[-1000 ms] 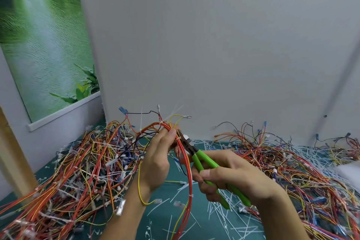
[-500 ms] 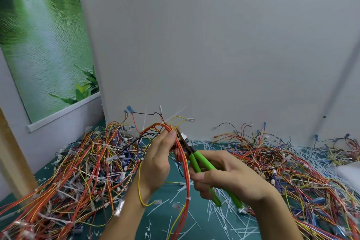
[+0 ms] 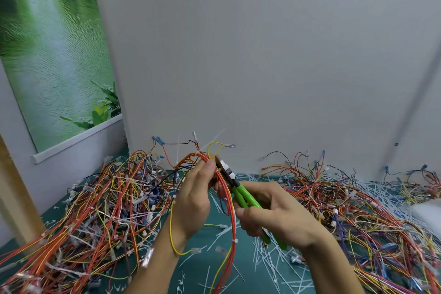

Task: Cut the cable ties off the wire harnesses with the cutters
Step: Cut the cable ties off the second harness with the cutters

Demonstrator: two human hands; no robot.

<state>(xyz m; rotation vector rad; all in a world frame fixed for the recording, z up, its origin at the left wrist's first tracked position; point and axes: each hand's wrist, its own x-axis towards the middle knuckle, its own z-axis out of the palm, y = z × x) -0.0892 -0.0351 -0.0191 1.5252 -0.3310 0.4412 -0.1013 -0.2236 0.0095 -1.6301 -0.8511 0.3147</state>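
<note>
Over the last half second the right hand (image 3: 281, 217) has edged the cutters (image 3: 248, 200) slightly up and left towards the bundle, while the left hand (image 3: 191, 200) has stayed almost where it was. At far left a tangled heap of wire harnesses (image 3: 95, 198) lies on the green tabletop (image 3: 202, 267). Right of it, the left hand is raised with its thumb and fingers pinching one red-and-yellow harness (image 3: 233, 227) near the top of its loop, and the rest hangs limp towards the near edge. This harness looks light, floppy and thin-skinned, so it is best held just beside a cable tie (image 3: 197, 154), keeping that short stretch taut and the wires away from the blades. The tie itself is probably stiff, springy plastic that snaps off when cut. The cutters' nose sits against the bundle just beside the left thumb, though how far the blades are parted cannot be told. The right hand is wrapped round both green handles, which lie close together. Farther right lie a second harness heap (image 3: 346, 210) and a scatter of white cut ties (image 3: 269, 262).
</note>
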